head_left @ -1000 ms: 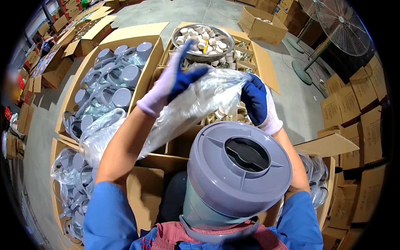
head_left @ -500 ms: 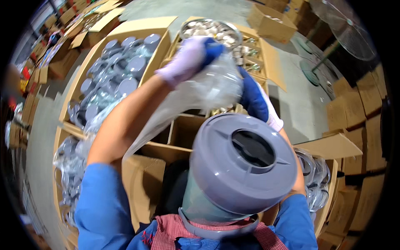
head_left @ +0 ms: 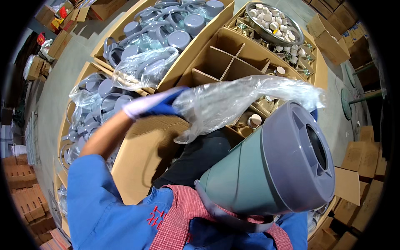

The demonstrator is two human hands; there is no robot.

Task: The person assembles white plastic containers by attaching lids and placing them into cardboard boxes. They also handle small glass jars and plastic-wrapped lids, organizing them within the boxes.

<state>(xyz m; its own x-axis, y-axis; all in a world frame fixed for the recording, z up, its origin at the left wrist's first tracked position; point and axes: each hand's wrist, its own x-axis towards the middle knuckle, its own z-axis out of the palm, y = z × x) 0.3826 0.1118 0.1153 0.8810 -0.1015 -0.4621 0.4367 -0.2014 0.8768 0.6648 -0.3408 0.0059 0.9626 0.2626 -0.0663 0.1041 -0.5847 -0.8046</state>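
Observation:
My left hand, in a white glove with a blue palm, is closed on one end of a crumpled clear plastic bag. The bag stretches to the right above a divided carton. Only a scrap of blue glove shows of my right hand, beside the bag's far end; its fingers are hidden behind a tall blue-green container. That container leans to the right close against my chest. It has a wide grey lid with a dark recess, and a grey handle hangs near its lower end.
Cartons on the left hold grey-lidded containers with handles, some under plastic. Ahead, the divided carton has glass bottles with white caps. A metal bowl of white caps sits at the far right. Green stands and stacked cartons line the right.
My left hand has come down and to the left, drawing the bag out sideways. The blue-green container has tilted and shifted right. My view has turned, showing more of the divided carton.

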